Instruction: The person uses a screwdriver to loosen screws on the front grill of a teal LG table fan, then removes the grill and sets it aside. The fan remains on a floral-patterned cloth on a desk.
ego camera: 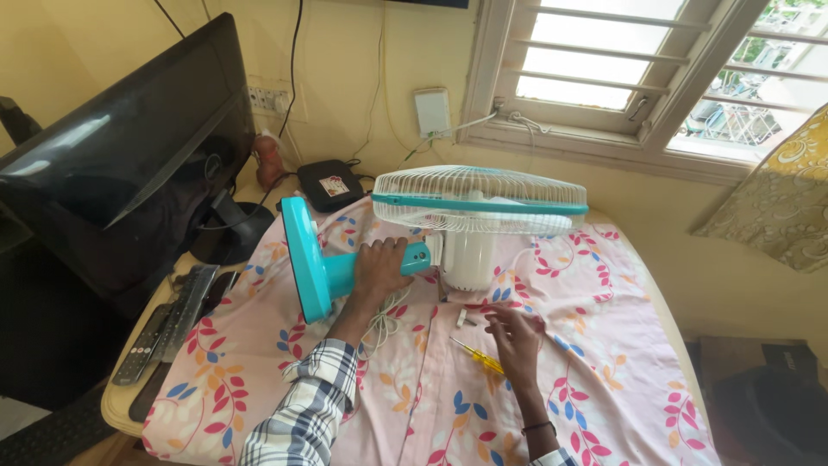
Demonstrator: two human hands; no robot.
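A turquoise and white table fan (466,216) lies tipped over on the counter (129,393), which is covered by a pink cloth with a leaf pattern (604,345). The fan's round white cage faces upward near the far edge, its white motor housing (468,259) below it, and its turquoise neck runs left to the turquoise base (302,259), which stands on edge. The left hand (379,269) is closed around the turquoise neck, fingers wrapped over the top, the arm in a checked sleeve. A white cord (384,324) lies coiled on the cloth just under that wrist. The right hand (516,336) rests low on the cloth in front of the motor housing, fingers loosely spread and bent, gripping nothing that can be seen; a dark band sits at its wrist. A yellow-handled screwdriver (479,356) lies on the cloth just beside that hand, touching or nearly touching its inner edge. A small white part (462,318) lies on the cloth near the fingertips; its kind cannot be made out. At the counter's left edge, two remote controls (168,332) lie side by side. A dark flat screen (121,164) leans at the left, a small black box (329,183) sits against the wall, and a barred window (621,60) stands behind the fan.
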